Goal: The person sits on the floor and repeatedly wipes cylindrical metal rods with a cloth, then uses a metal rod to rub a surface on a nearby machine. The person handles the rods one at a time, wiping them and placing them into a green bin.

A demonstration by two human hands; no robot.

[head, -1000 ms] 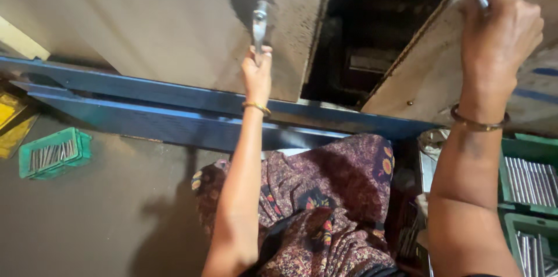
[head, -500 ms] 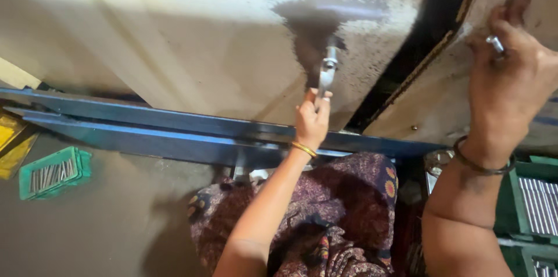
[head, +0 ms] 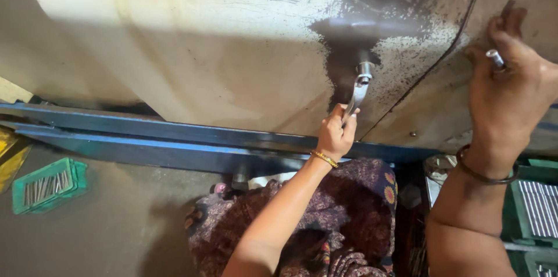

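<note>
left hand (head: 335, 136) gripping one shiny steel wrench (head: 357, 92) against a grimy cream panel (head: 232, 56), right hand (head: 511, 88) pinching one small metal pin (head: 494, 57)

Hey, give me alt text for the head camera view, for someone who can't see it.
The person's left hand grips a metal wrench set on a fitting on a stained cream machine panel, while the right hand holds a small silver piece against the panel. Below are a blue steel beam, patterned cloth and a green crate of metal rods.
</note>
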